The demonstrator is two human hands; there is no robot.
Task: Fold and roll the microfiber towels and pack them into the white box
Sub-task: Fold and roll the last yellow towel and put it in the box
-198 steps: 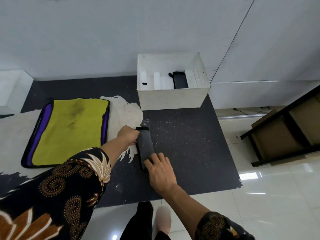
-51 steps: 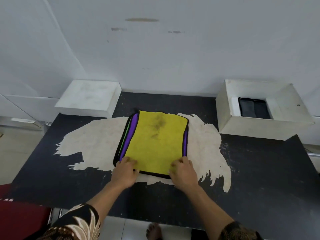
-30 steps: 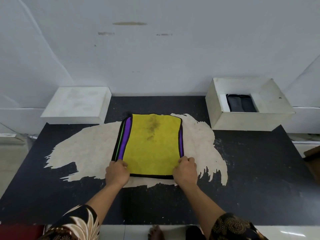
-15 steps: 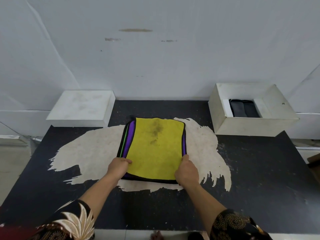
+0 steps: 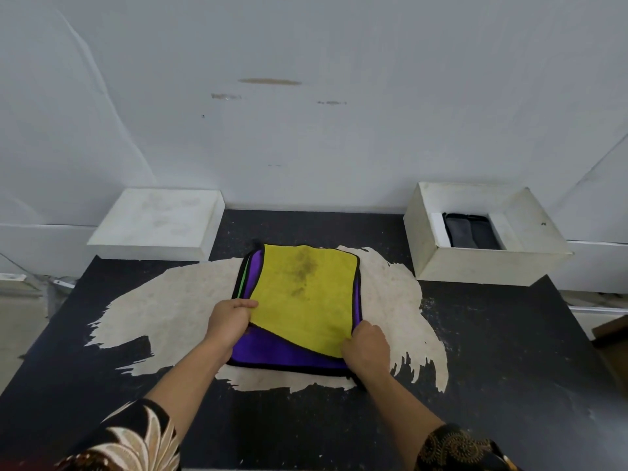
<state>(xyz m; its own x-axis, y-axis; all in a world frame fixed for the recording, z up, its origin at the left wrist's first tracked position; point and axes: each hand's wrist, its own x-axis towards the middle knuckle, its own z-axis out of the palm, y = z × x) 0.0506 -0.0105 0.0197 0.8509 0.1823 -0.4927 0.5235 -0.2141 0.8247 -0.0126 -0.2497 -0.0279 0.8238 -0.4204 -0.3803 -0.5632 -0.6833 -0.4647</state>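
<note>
A stained yellow microfiber towel [image 5: 304, 294] lies on top of a stack in the middle of the black table; a purple towel [image 5: 282, 351] shows beneath it, with a green edge at the left. My left hand [image 5: 229, 321] pinches the yellow towel's near left corner and lifts it. My right hand [image 5: 367, 346] grips the near right corner. The white box [image 5: 482, 266] stands at the back right, holding two dark grey rolled towels [image 5: 470, 232].
A shallow white box or lid [image 5: 156, 226] lies upside down at the back left. The black table [image 5: 509, 351] has a large worn pale patch [image 5: 163, 311] under the stack. A white wall runs right behind the table.
The near edge of the yellow towel has been lifted and pulled back from the stack, baring the purple towel below. Earlier, a grey roll went into the white box.
</note>
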